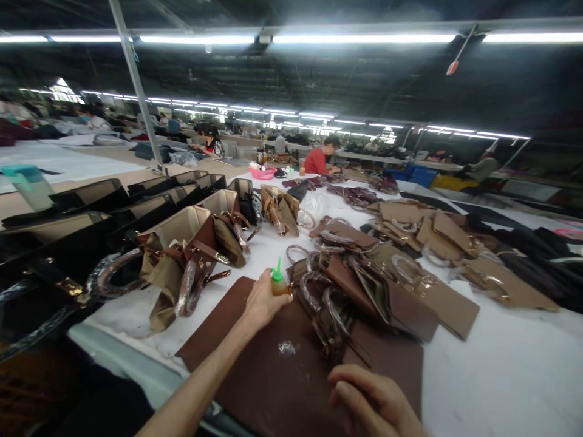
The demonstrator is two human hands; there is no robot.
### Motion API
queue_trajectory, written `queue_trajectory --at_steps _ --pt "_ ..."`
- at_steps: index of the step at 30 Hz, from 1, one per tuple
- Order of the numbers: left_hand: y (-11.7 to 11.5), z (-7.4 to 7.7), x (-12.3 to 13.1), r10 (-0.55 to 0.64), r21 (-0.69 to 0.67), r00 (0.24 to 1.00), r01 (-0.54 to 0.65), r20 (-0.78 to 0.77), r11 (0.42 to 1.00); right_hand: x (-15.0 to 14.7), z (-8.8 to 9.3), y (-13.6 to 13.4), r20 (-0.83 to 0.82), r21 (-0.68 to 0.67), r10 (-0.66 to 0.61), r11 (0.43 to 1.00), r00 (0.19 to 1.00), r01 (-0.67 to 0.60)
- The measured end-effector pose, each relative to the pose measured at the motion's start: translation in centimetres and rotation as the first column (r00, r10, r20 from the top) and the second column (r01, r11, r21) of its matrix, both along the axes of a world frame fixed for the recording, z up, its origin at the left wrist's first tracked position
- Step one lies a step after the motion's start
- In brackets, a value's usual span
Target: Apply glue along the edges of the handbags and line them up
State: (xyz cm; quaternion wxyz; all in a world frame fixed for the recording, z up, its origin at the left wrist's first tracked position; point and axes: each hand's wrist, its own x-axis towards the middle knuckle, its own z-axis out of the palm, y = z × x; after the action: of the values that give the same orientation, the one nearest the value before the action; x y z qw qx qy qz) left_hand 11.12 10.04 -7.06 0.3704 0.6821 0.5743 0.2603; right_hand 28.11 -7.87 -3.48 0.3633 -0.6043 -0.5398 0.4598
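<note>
My left hand (264, 301) reaches forward with its fingers round a small squeeze bottle (278, 284), amber with a pointed green nozzle cap. The bottle stands upright at the far edge of a dark brown leather panel (255, 364). Low in the picture, my right hand (376, 397) hovers above the panel, its fingers loosely bent and nothing visible in them. A small clear plastic scrap (286, 348) lies on the panel between my hands. Just right of the bottle, brown handbag pieces with plastic-wrapped handles (337, 303) are heaped over the panel.
Half-made brown bags (182, 237) stand at the left, beside rows of black bags (91, 212). Tan bag pieces (437, 237) lie to the right on the white tabletop (501, 364). Farther back are a pink basket (263, 172) and a person in red (319, 159).
</note>
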Motion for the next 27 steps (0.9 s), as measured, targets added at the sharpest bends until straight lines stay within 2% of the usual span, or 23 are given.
queue_trajectory --at_steps 3,6,9,11,13,14,16,18,20,22,24,25,27 --pt "2.3 -2.0 1.4 0.021 -0.015 0.997 -0.02 0.068 1.0 -0.5 0.0 -1.2 -0.047 -0.013 -0.034 0.999 0.998 0.033" --pt "3.0 -3.1 1.4 0.044 -0.021 0.988 -0.041 0.147 0.999 -0.1 -0.5 -2.3 -0.074 -0.023 -0.13 0.991 0.989 0.129" --pt "2.6 -2.9 0.5 0.079 -0.048 0.962 -0.068 0.262 0.997 0.2 -1.6 -2.9 -0.153 -0.044 -0.181 0.983 0.972 0.176" --pt "1.8 -1.7 -0.1 0.083 -0.073 0.935 -0.061 0.345 0.995 0.0 -2.4 -2.6 -0.283 -0.084 -0.222 0.975 0.933 0.206" --pt "0.2 0.2 -0.1 0.03 -0.084 0.907 0.006 0.421 0.996 -0.5 -2.8 -1.9 -0.461 -0.138 -0.314 0.949 0.83 0.282" --pt "-0.8 1.4 0.1 -0.018 -0.084 0.89 0.064 0.455 0.994 -0.8 -2.8 -1.4 -0.549 -0.176 -0.365 0.93 0.752 0.323" --pt "-3.6 4.0 1.0 -0.132 -0.114 0.83 0.228 0.541 0.967 -1.5 -2.3 -0.4 -0.69 -0.238 -0.402 0.911 0.602 0.336" --pt "-6.6 6.3 2.5 -0.211 -0.156 0.772 0.371 0.6 0.915 -2.0 -1.5 0.2 -0.84 -0.253 -0.341 0.934 0.423 0.25" --pt "-9.4 7.9 4.3 -0.269 -0.168 0.796 0.416 0.543 0.894 -2.0 -0.9 0.2 -0.936 -0.217 -0.253 0.962 0.246 0.166" --pt "-11.1 8.6 5.7 -0.342 -0.134 0.851 0.423 0.399 0.896 -1.3 -0.9 -0.4 -0.964 -0.199 -0.219 0.971 0.153 0.136" --pt "-11.5 8.3 6.5 -0.412 -0.041 0.872 0.437 0.263 0.898 0.2 -1.5 -1.5 -0.961 -0.253 -0.263 0.961 0.087 0.11" --pt "-11.3 7.8 6.6 -0.416 0.014 0.885 0.422 0.21 0.906 1.2 -2.0 -2.0 -0.954 -0.288 -0.294 0.953 0.061 0.089" --pt "-10.3 6.1 6.4 -0.318 0.099 0.938 0.306 0.138 0.947 3.2 -3.0 -3.3 -0.938 -0.347 -0.347 0.935 -0.007 0.078"
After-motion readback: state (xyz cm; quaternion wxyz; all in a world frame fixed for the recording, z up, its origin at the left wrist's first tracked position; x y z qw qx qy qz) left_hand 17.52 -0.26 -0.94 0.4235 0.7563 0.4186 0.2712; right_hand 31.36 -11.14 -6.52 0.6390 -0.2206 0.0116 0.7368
